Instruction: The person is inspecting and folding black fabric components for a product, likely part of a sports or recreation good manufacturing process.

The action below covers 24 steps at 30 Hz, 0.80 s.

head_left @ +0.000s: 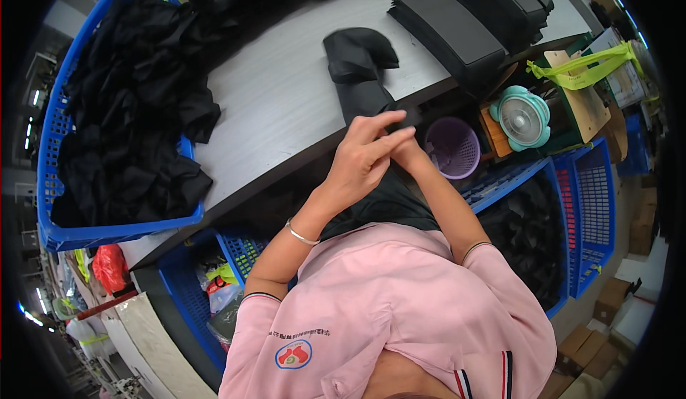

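Note:
A black fabric piece (359, 60), folded over at its far end, lies across the pale table and reaches to its near edge, by my hands. My left hand (363, 157) is in front of the fabric's near end, its fingers stretched out and apart, crossing over my right hand. Of my right hand (406, 150), most fingers are hidden behind the left one. A dark, blurred bit of fabric shows just above the fingers; which hand touches it, I cannot tell.
A blue basket (125, 236) heaped with black fabric (136, 113) stands at the left of the table (275, 106). Stacked black panels (446, 24) lie at the far right. Beside me are a purple bin (464, 142), a teal fan (524, 118) and a blue crate (564, 256) holding black pieces.

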Each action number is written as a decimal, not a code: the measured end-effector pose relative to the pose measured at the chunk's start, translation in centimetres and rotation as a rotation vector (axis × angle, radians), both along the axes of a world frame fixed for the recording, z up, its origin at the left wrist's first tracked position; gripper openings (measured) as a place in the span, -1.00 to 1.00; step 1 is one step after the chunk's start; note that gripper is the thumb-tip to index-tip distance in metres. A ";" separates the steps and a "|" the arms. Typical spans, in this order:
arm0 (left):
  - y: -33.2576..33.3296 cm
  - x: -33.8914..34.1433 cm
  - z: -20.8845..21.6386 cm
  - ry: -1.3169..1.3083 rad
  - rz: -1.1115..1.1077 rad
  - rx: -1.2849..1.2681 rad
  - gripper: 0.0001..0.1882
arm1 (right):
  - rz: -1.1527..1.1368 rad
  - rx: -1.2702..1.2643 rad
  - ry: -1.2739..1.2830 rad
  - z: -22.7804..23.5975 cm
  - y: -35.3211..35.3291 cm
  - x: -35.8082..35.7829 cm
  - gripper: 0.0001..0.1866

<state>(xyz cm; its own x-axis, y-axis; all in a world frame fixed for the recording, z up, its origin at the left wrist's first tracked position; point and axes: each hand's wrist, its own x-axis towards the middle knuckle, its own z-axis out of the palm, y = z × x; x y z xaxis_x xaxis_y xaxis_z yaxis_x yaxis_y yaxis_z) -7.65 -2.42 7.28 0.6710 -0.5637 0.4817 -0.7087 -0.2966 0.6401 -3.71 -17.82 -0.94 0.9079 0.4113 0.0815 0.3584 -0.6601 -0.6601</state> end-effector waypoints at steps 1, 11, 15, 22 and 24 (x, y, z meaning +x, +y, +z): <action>0.3 -0.8 -0.2 0.002 0.106 -0.118 -0.47 | -0.097 0.526 0.224 -0.2 -0.1 -0.1 -0.75; 0.0 -3.9 -1.9 0.067 0.604 -0.288 -0.19 | -0.540 1.477 0.643 2.8 -0.2 -1.6 -0.53; -0.5 -2.9 -1.9 0.040 0.723 -0.282 -0.23 | -0.383 1.565 0.606 2.6 0.2 -1.6 -0.52; -1.1 -3.2 -2.3 0.067 0.596 -0.426 -0.24 | -0.060 1.790 0.634 1.7 1.6 -2.2 -0.52; -1.4 -3.4 -2.6 0.142 0.570 -0.474 -0.16 | -0.117 1.835 0.651 1.6 2.1 -2.4 -0.55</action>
